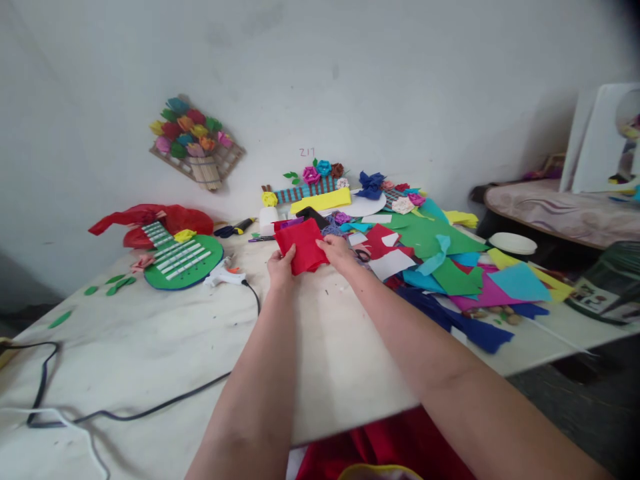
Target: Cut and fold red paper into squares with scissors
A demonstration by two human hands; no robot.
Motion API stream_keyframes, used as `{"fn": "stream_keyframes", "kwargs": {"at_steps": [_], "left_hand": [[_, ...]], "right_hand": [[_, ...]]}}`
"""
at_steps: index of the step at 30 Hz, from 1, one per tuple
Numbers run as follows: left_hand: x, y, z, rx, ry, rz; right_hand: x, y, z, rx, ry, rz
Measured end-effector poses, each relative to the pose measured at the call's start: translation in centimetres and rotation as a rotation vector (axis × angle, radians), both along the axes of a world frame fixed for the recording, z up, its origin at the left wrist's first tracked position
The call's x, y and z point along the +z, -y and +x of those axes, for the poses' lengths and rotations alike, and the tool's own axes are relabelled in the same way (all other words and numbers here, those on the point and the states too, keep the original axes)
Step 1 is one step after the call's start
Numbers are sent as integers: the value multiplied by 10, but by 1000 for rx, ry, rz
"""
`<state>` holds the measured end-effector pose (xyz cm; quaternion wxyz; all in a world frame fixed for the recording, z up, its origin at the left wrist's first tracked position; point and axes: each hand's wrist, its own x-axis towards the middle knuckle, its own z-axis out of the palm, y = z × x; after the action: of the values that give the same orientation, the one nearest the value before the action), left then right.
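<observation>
Both my hands hold a small stack of red paper or felt squares (pixel 301 245) a little above the table, near its middle. My left hand (pixel 281 265) pinches the lower left edge, thumb on top. My right hand (pixel 336 251) grips the right edge, also with the thumb over it. Fingers underneath the stack are hidden. To the right of my right hand lie scissors (pixel 362 255), partly covered. A white glue gun (pixel 225 275) rests on the table to the left of my left hand.
Coloured paper scraps (pixel 453 273) cover the table's right side, with a glass jar (pixel 607 283) at the edge. At left are a green guitar-shaped craft (pixel 193 257), green leaf cutouts (pixel 120 285) and a black cord (pixel 165 405). A flower decoration (pixel 195 140) hangs on the wall.
</observation>
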<state>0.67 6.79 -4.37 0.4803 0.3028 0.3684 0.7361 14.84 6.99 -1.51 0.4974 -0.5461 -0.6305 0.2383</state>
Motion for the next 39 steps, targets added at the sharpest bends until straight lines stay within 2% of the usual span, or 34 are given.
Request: {"fn": "stream_keyframes", "kwargs": {"at_steps": [4,8,12,17,24,34,39], "left_hand": [[-4,-4,-7,99,-148,-26],[-3,-1,-11,3,-150,-3],[-5,1,-12,-98,-126,23],[-5,1,-11,-125,-108,16],[2,6,-9,-37,-215,55],[8,7,0,175,-462,168],[11,10,3,268,-643,224]], "right_hand": [[-7,-4,-1,19,36,30],[-9,-6,2,-19,82,103],[-14,-10,8,-20,30,129],[-22,-16,9,-35,25,107],[-21,-10,9,-57,44,59],[-34,-24,16,26,-160,55],[-35,-25,16,41,-301,17]]}}
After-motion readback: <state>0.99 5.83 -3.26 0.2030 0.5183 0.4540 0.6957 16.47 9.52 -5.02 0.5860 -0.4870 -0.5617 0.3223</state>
